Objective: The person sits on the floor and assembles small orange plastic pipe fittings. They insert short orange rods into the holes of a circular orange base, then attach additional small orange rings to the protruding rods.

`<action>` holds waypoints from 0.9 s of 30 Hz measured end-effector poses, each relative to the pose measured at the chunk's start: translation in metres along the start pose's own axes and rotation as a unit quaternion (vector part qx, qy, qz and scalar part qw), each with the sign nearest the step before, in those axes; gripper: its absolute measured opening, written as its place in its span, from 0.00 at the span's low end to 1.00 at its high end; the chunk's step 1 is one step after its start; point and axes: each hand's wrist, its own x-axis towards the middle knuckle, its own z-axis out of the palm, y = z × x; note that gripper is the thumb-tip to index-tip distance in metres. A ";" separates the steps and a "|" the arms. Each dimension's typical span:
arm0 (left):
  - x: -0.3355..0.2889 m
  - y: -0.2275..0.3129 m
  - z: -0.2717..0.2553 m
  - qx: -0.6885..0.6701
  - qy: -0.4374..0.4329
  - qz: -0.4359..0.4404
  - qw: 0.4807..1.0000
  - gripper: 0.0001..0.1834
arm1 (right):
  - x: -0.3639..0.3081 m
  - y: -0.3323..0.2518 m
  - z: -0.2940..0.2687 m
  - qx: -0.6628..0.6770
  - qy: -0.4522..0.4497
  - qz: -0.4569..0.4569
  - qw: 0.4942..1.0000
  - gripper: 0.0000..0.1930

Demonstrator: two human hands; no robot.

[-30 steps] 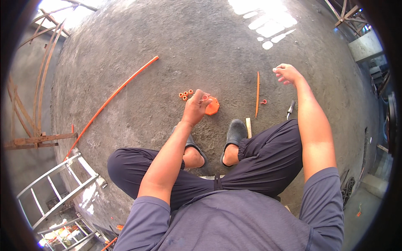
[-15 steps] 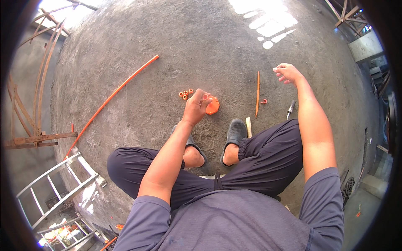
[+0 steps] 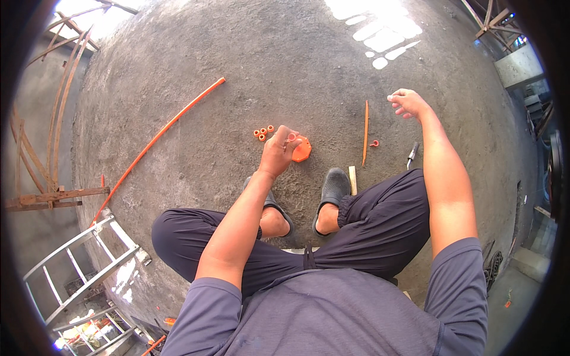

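Pink-orange ring [image 3: 291, 137]: small, round, hollow, in L hand [image 3: 275, 152], by octagonal box [image 3: 303, 152]
L grip: narrow, thumb + fingertips pinching ring
Box: flat, orange, pt hidden by L hand
Collars [image 3: 263, 131]: short orange tubes, clustered L of box
R hand [image 3: 406, 105]: half-curled, can't tell if holding
Stick [image 3: 366, 133]: thin, orange, betw hands
Floor [image 3: 279, 65]: rough grey concrete

Floor gap [image 3: 337, 124] between orange box [image 3: 303, 153], orange strip [image 3: 366, 133]; rings [image 3: 263, 134] block left.
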 end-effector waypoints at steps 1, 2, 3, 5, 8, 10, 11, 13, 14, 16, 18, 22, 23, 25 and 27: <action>0.000 0.000 0.000 0.006 0.000 -0.001 1.000 0.13 | 0.000 0.000 0.000 0.000 0.000 0.000 1.000 0.23; 0.000 0.000 0.000 0.007 -0.001 -0.001 1.000 0.13 | 0.000 0.000 0.000 -0.001 0.002 0.001 1.000 0.23; 0.000 0.000 0.000 0.005 -0.003 -0.004 1.000 0.13 | 0.000 0.000 0.000 -0.001 0.002 -0.001 1.000 0.23; 0.000 0.000 0.000 0.008 -0.003 0.000 1.000 0.13 | 0.000 0.000 0.000 -0.004 0.006 -0.001 1.000 0.23; 0.001 0.001 0.000 0.006 -0.002 0.004 1.000 0.13 | -0.001 0.000 0.000 -0.001 0.001 0.000 1.000 0.23; 0.001 0.001 0.001 0.005 -0.002 0.004 1.000 0.13 | -0.001 0.000 0.000 -0.001 -0.001 0.000 1.000 0.23; 0.001 0.001 0.001 0.004 -0.002 0.001 1.000 0.13 | -0.001 0.000 0.000 -0.001 -0.001 0.001 1.000 0.23; 0.001 0.002 0.001 0.007 -0.004 -0.001 1.000 0.13 | 0.000 0.000 -0.001 -0.002 -0.001 0.000 1.000 0.23; 0.001 0.002 0.001 0.010 -0.005 -0.001 1.000 0.13 | 0.001 0.000 0.000 -0.003 0.000 0.001 1.000 0.23; 0.001 0.002 0.001 0.009 -0.006 0.000 1.000 0.13 | 0.002 0.001 -0.001 -0.002 -0.003 0.000 1.000 0.23; 0.001 0.002 0.001 0.003 -0.007 0.001 1.000 0.13 | 0.003 0.002 -0.001 -0.002 -0.003 0.000 1.000 0.23; 0.001 0.003 0.001 0.003 -0.007 0.001 1.000 0.14 | 0.005 0.003 0.000 -0.002 -0.001 0.000 1.000 0.23; 0.001 0.003 0.001 0.005 -0.008 0.001 1.000 0.14 | 0.005 0.003 0.000 -0.002 0.000 0.001 1.000 0.23; 0.001 0.003 0.001 0.004 -0.008 0.002 1.000 0.14 | 0.005 0.003 0.000 -0.004 0.000 -0.003 1.000 0.23; 0.001 0.003 0.001 -0.002 -0.009 -0.001 1.000 0.14 | 0.005 0.003 0.000 -0.005 0.000 -0.004 1.000 0.23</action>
